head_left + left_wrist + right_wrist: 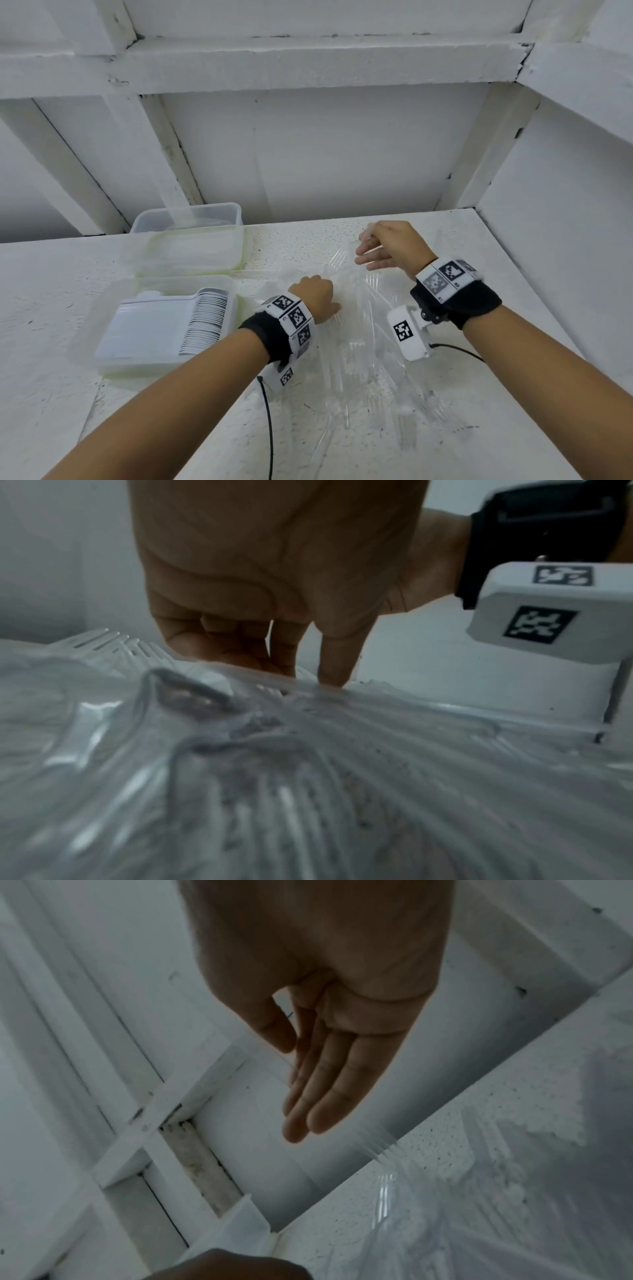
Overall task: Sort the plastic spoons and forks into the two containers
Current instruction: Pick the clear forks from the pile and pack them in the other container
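cutlery: clear plastic spoons and forks (356, 346) lie in a loose pile on the white shelf (445, 428), between the two forearms and running toward the near edge; in the left wrist view fork tines (113, 645) show at the far side of the pile.
near container: clear tub (113, 363) at the left of the pile, already holding a neat stacked row of white pieces (205, 318); whether they are spoons or forks i cannot tell.
far container: second clear tub (186, 240) just behind the first, close against it; its contents are too faint to make out.
left hand: left hand (317, 296) is down on the pile, fingers curled in and one fingertip (332, 674) pressing onto the plastic; it looks to be gathering pieces, but whether it has one pinched i cannot tell.
right hand: right hand (390, 245) hovers over the far end of the pile, fingers (318, 1096) straight and together, holding nothing.
step in hand: picking the next pieces out of the pile, by my reading.
doing it well: the clear pieces overlap and will slide, so pin the heap with one hand and draw one piece out by its handle with the other; check the head, tines or bowl, before dropping it; lay it in line with the stack so the row stays nested.
count, containers: two.
count, hands: two, both at the pile.
count, cutlery: many, overlapping and transparent; no honest number for the pile or for the stacked row.
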`<state>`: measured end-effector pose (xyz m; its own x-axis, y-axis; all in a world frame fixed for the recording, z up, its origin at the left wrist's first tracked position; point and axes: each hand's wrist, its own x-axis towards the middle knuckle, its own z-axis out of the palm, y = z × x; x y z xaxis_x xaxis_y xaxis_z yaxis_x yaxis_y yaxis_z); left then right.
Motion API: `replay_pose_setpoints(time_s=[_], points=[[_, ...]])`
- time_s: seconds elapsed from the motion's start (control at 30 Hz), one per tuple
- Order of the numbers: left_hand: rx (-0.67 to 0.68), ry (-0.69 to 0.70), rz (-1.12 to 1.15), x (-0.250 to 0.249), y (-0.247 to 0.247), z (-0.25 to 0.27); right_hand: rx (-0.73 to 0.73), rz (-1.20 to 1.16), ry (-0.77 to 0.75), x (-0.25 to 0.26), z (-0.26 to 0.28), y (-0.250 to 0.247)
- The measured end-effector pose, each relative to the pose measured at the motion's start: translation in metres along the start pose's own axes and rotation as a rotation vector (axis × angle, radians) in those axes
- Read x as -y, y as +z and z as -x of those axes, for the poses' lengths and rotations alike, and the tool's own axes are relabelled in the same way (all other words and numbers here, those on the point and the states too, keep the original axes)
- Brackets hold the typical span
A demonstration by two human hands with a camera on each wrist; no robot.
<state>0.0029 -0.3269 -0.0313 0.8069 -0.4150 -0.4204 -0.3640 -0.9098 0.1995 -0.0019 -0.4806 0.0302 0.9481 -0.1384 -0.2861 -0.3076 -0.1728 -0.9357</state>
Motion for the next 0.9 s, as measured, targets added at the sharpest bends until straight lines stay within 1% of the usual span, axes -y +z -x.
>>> replay_pose_setpoints(time_s=[0.13,0.23,0.3,0.37,0.43,0.5,0.6,0.67,0.77,0.83,0.9], points=[[0.053,-0.008,0.201,0.001,-0.002,0.001,0.009,-0.103,0.018,-0.009,0.018,-0.003],[0.012,-0.007,0.422,0.003,-0.012,0.009,0.020,-0.141,0.019,-0.015,0.027,-0.008],[0.012,-0.031,0.612,0.006,-0.021,0.017,0.000,-0.157,0.060,-0.017,0.030,-0.009],[0.059,-0.068,0.786,0.011,-0.028,0.026,-0.013,-0.193,0.104,-0.021,0.032,-0.010],[0.109,-0.091,0.888,0.018,-0.034,0.036,-0.009,-0.208,0.139,-0.024,0.034,-0.009],[0.111,-0.113,0.917,0.026,-0.035,0.046,-0.008,-0.096,0.177,-0.029,0.034,-0.005],[0.057,-0.171,0.889,0.038,-0.032,0.058,-0.008,0.189,0.237,-0.039,0.031,0.006],[0.006,-0.205,0.836,0.045,-0.026,0.063,0.017,0.433,0.240,-0.044,0.025,0.017],[-0.008,-0.219,0.863,0.049,-0.017,0.069,0.066,0.861,0.218,-0.050,0.017,0.033],[-0.002,-0.219,0.882,0.049,-0.013,0.073,0.078,0.997,0.196,-0.051,0.013,0.039],[-0.015,-0.229,0.874,0.049,-0.008,0.075,0.068,1.058,0.170,-0.050,0.011,0.044]])
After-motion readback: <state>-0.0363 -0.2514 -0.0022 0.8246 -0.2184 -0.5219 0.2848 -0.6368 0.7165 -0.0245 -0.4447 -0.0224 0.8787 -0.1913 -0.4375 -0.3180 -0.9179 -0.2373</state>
